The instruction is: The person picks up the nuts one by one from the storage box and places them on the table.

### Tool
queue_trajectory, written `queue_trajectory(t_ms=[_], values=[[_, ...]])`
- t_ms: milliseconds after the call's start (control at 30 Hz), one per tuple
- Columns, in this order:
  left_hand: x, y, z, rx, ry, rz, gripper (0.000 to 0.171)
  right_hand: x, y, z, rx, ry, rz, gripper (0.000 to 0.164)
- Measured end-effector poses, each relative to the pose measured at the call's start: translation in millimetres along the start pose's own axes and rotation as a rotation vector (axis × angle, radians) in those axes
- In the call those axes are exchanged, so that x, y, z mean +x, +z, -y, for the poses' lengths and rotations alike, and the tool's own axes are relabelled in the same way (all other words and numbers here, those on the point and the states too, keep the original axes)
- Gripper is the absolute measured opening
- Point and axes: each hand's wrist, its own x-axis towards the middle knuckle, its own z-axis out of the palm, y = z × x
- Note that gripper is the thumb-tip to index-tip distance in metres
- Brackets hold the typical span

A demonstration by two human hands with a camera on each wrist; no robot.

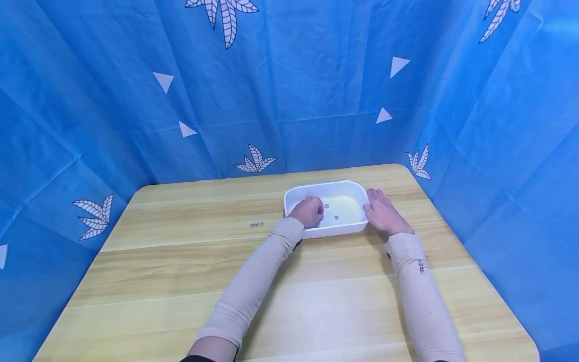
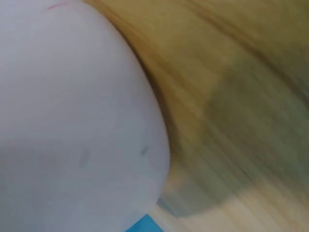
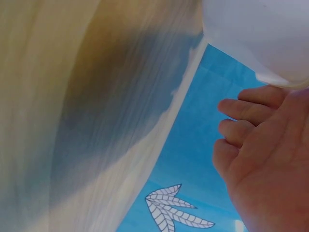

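Note:
A white rectangular plastic tray (image 1: 332, 232) stands toward the far side of the table. My left hand (image 1: 308, 211) reaches over its near left wall, with the fingers curled down inside; what they may hold is hidden. At the right end, my right hand (image 1: 383, 210) grips the rim with the thumb on top and the fingers outside. Its fingers (image 3: 248, 111) show beside the tray wall in the right wrist view. Two small metal pieces, perhaps nuts (image 1: 336, 217), lie on the tray floor. In the left wrist view, only the tray's outer wall (image 2: 96, 106) fills the left side.
Three more small metal pieces (image 1: 256, 224) lie in a short row on the table left of the tray. The wooden table (image 1: 181, 271) has rounded corners, and a blue patterned curtain (image 1: 294, 90) hangs behind it and at both sides.

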Motion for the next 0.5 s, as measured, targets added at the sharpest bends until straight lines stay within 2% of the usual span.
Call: queue_trajectory(t_ms=[133,233,400,500], values=[[-2.0,-0.7,-1.1,0.044,0.002,0.02,0.009,-0.1,0.4,0.0,0.003,-0.001,-0.002,0.065],[-3.9,-1.9,-3.9,0.123,0.019,0.046,0.011,-0.8,-0.1,0.7,0.005,-0.003,-0.003,0.066],[-4.8,-2.4,-11.1,0.321,0.107,0.06,0.02,-1.3,0.1,1.7,-0.008,-0.009,-0.008,0.066],[-4.0,-1.5,-13.7,0.41,0.152,0.056,0.02,-1.1,1.0,1.8,-0.01,-0.01,-0.011,0.066]])
